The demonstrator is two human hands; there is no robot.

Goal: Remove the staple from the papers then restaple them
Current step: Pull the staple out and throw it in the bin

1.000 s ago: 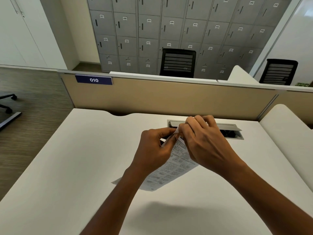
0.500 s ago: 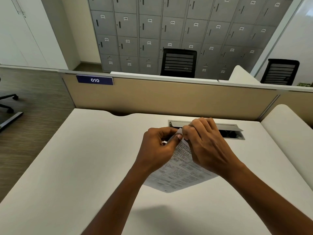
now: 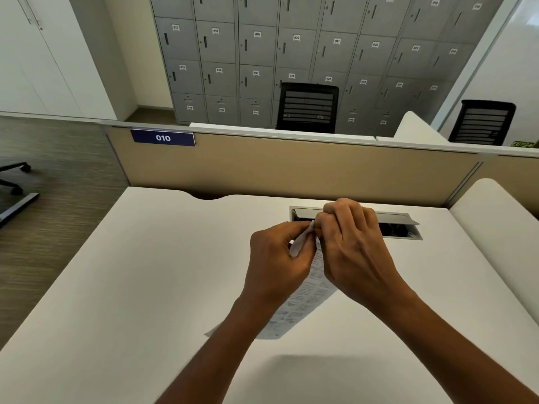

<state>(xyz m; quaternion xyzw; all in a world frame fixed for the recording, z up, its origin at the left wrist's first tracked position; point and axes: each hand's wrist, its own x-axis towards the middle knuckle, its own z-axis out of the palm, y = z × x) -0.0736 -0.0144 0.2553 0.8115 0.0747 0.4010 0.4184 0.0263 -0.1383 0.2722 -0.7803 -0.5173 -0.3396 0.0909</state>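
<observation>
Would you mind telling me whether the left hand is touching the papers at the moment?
Touching. The head view shows the left hand with its thumb and fingers pinched on the top corner of the papers, no gap visible between them.

This is an open-plan office. A white desk (image 3: 145, 287) stands against a tan divider panel (image 3: 291, 170) that carries a blue number plate (image 3: 162, 137) reading 010 — a numbered workstation. A cable hatch (image 3: 402, 225) is set into the desk top. Beyond the divider stand two black mesh office chairs (image 3: 307, 107) and a wall of grey numbered lockers (image 3: 248, 53) — shared staff storage.
</observation>
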